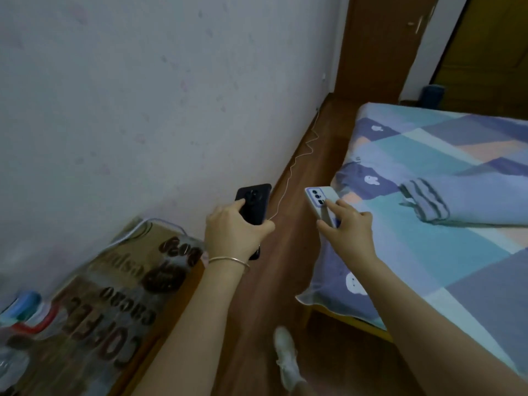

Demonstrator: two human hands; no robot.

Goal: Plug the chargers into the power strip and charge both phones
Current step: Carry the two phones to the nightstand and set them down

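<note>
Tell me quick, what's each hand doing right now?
Left hand: closed around the black phone, camera side up.
Right hand: closed on the white phone, camera side up.

"COFFEE" and "cacao", upside down, on the printed table cover (94, 295)

A home bedroom: a bed (445, 195) with patterned sheet (little white cartoon figures), wooden floor (314, 155), papered wall (114, 95).
</note>
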